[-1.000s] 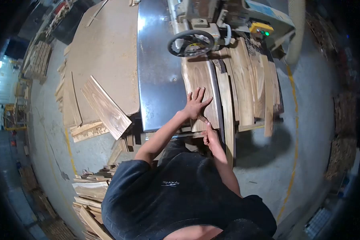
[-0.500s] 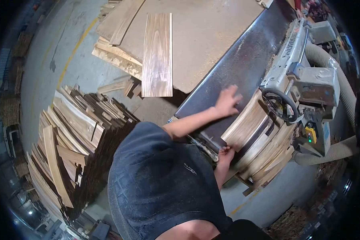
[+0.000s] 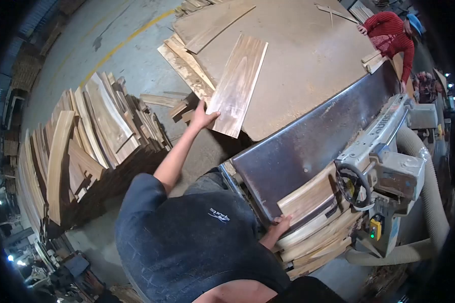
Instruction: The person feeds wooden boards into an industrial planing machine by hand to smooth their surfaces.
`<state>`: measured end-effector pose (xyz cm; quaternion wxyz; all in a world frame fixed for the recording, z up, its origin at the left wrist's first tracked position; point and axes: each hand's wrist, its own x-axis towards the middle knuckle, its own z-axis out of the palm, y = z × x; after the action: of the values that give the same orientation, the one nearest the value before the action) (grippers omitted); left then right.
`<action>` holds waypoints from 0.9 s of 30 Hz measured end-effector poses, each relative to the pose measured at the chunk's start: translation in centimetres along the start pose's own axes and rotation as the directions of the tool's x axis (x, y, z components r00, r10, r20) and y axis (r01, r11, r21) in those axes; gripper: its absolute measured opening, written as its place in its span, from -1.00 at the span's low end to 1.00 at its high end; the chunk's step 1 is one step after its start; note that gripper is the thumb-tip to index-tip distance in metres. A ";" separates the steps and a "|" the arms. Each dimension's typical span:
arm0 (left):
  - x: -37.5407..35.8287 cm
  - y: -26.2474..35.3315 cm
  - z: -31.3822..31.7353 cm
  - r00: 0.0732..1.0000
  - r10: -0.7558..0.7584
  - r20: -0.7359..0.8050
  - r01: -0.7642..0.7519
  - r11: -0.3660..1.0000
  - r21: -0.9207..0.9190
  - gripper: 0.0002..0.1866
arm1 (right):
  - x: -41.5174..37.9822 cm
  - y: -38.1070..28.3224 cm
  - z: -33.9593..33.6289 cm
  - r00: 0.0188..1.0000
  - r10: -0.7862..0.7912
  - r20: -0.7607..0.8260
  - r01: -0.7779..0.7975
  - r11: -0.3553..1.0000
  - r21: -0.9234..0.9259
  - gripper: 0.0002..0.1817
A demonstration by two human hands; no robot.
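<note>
My left hand (image 3: 204, 117) grips the near left edge of a flat wooden board (image 3: 240, 83), thumb on top and fingers partly hidden. That board lies tilted on the brown tabletop, its near end overhanging the edge. My right hand (image 3: 282, 223) is closed at the near end of another wooden board (image 3: 308, 196), which lies on the dark metal machine table (image 3: 293, 151). This board's far end reaches under the machine's arm, by a black handwheel (image 3: 353, 186). Several curved boards (image 3: 316, 242) are stacked beside it, near my right hand.
A big stack of rough boards (image 3: 93, 131) stands on the floor to my left. A co-worker in a red sleeve (image 3: 407, 58) is at the far end of the machine. Grey hoses (image 3: 435, 192) run along the right. Offcuts (image 3: 373, 61) lie at the far table edge.
My left hand has left the metal table and taken hold of the board on the brown tabletop. My right hand stays at its board's end. The view has turned, showing the co-worker more fully.
</note>
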<state>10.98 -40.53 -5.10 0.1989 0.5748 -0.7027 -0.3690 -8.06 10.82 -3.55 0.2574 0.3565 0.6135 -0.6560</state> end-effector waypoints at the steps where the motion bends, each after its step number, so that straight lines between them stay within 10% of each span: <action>1: -1.1 1.5 -0.8 0.980 0.025 0.199 0.051 0.929 -0.368 -0.08 | -0.6 -0.8 0.7 0.998 -0.060 -0.001 0.060 0.998 -0.028 -0.44; 5: -3.7 3.1 0.5 0.951 0.128 0.280 -0.006 0.916 -0.400 -0.14 | 3.2 -1.6 0.1 0.982 -0.069 0.176 0.023 0.968 0.251 -0.49; 8: -7.3 6.1 1.6 0.957 0.284 0.052 -0.254 0.916 -0.312 -0.13 | 3.8 -3.6 2.9 0.999 -0.026 -0.020 0.029 0.988 0.149 -0.44; 11: -10.7 14.0 -3.6 0.923 0.312 0.225 -0.323 0.946 0.011 -0.10 | 6.2 -5.5 3.4 0.998 0.017 0.066 -0.023 0.995 0.095 -0.36; 17: -17.5 17.4 -6.2 0.788 0.474 0.394 -0.526 0.850 0.029 -0.11 | 4.6 -6.7 6.2 0.911 -0.270 0.311 0.197 0.949 0.248 -0.39; 22: -24.9 13.5 -4.2 0.661 0.466 0.589 -0.230 0.872 -0.432 -0.12 | -8.9 -2.8 7.3 0.844 -0.031 0.536 0.267 0.891 -0.368 -0.49; 25: -27.5 10.2 -2.8 0.588 0.387 0.710 -0.078 0.901 -0.426 -0.10 | -11.7 2.6 4.0 0.781 0.038 0.623 -0.013 0.999 -0.045 -0.48; 27: -28.7 7.1 -1.1 0.518 0.378 0.768 -0.009 0.900 -0.436 -0.05 | -12.5 6.2 0.9 0.759 -0.184 0.624 0.263 0.964 -0.036 -0.51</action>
<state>14.52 -12.99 5.07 -0.0140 0.1937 -0.6862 -0.7010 4.32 7.97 2.37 0.3839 0.0311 0.5728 -0.7236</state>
